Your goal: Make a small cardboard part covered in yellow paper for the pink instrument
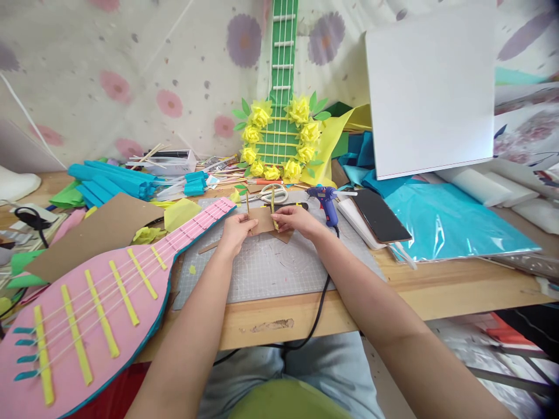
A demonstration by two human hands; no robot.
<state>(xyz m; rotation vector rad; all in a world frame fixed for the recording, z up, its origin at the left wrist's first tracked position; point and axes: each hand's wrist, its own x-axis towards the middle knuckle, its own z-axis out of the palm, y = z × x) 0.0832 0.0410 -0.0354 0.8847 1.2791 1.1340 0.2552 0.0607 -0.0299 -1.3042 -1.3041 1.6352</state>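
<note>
Item held: small brown cardboard piece (262,221), pinched at its left edge by the left hand (236,231) and at its right edge by the right hand (297,220), both grips pressed together on it. It sits just above the grey cutting mat (271,267) at the middle of the tabletop (437,291). Two thin sticks (273,212) stand upright against the piece, one near each hand.

Handling, judged: light, thin, fairly stiff but easily creased; best taken by the edges, clear of the sticks, which look loosely fixed and fragile.

Just beside the right hand: blue glue gun (326,203), its black cord trailing over the tabletop edge. Behind the hands: scissors (273,195). Right: dark phone (379,215) on a white pad, turquoise sheet (454,221), white board (432,87).

Left: pink paper guitar (87,314) with yellow strips, brown cardboard sheet (96,233), rolled blue paper (113,177).

Containers: white tray (172,163), holding wooden sticks; other contents cannot be told.

Rear: green guitar (282,116) ringed with yellow paper flowers.
</note>
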